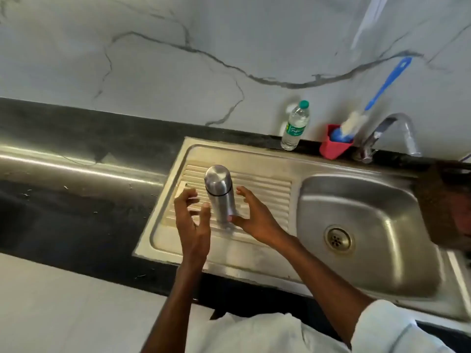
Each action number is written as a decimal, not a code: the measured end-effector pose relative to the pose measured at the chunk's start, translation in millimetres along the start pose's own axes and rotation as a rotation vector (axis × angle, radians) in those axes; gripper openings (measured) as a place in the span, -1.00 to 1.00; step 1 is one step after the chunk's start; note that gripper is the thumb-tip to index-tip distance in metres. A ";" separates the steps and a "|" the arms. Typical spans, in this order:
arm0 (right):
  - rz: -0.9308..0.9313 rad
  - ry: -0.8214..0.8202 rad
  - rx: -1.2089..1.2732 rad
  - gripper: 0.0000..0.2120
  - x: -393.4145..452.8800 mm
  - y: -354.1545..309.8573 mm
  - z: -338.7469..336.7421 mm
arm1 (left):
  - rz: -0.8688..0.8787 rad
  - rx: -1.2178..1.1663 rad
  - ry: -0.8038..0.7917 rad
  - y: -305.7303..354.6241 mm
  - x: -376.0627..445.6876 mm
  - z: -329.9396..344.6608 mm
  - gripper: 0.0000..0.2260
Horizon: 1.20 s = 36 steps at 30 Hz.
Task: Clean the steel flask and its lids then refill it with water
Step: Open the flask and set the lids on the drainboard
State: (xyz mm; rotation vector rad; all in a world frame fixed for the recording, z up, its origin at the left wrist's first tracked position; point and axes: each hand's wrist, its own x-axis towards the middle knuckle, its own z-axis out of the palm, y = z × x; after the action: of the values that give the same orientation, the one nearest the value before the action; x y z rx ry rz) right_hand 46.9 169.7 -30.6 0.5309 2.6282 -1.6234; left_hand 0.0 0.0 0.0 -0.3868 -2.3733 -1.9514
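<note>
Head view, the only one I have: steel flask (pixel 219 193) stands upright on the ribbed drainboard (pixel 267 189) of the steel sink unit, lid on, a dark band ringing it below the cap. I see both hands flanking it. Left hand (pixel 192 220) sits just left of the flask, fingers spread and relaxed, wide, holding nothing; I can't tell if a fingertip brushes the flask wall, looks slightly apart. Right hand (pixel 254 217) sits on the right side, fingers arched wide above, thumb low at the flask's base, looks like it touches the lower wall there, but no closed grip around it. So both hands wide, the flask resting on its own base. Sink bowl (pixel 369 225) is to the right of the drainboard, round drain (pixel 338 239) in its bottom. Far edge, on the black counter strip: clear plastic water bottle (pixel 295 126) with green cap, upright, well apart from the flask. Right of it a red holder (pixel 334 146) with a blue-handled bottle brush (pixel 377 90) leaning out against the wall, white bristles down at the holder. Chrome tap (pixel 390 133) just right of the holder, spout curving toward the bowl. Black countertop (pixel 76 212) runs off left, a few pale specks on it. Wall behind is white marble (pixel 153 59) with grey veins. Near bottom, white sleeve (pixel 397 327) on the right arm, left forearm bare. Dark blurred shape (pixel 448 200) at the right edge, can't tell what it is.
</note>
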 end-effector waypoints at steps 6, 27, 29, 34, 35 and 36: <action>-0.017 0.015 0.145 -0.22 24.1 -34.9 11.3 | 0.030 0.079 -0.254 8.1 41.2 5.4 -0.36; 0.162 0.189 0.339 -0.71 -45.6 -14.5 -105.2 | -0.272 -0.372 -0.734 80.5 59.4 134.1 -0.70; 0.173 0.241 0.311 -0.67 -54.0 -8.0 -119.6 | -0.290 -0.373 -0.656 90.8 46.1 153.5 -0.73; 0.157 0.450 0.229 -0.53 -78.2 1.1 -153.7 | -0.261 -0.374 -0.555 124.3 14.5 197.2 -0.68; 0.171 0.513 0.154 -0.50 -83.5 1.7 -157.1 | -0.236 -0.352 -0.512 130.3 7.4 207.0 -0.69; 0.199 0.582 0.021 -0.48 -88.4 1.3 -159.3 | -0.213 -0.312 -0.447 134.4 -0.5 218.0 -0.71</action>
State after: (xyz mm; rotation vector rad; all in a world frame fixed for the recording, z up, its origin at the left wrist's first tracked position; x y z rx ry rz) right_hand 157.7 283.9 58.1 1.4042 2.7878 -1.6243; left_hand 56.8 235.1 84.2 -0.6735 -2.4315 -2.5838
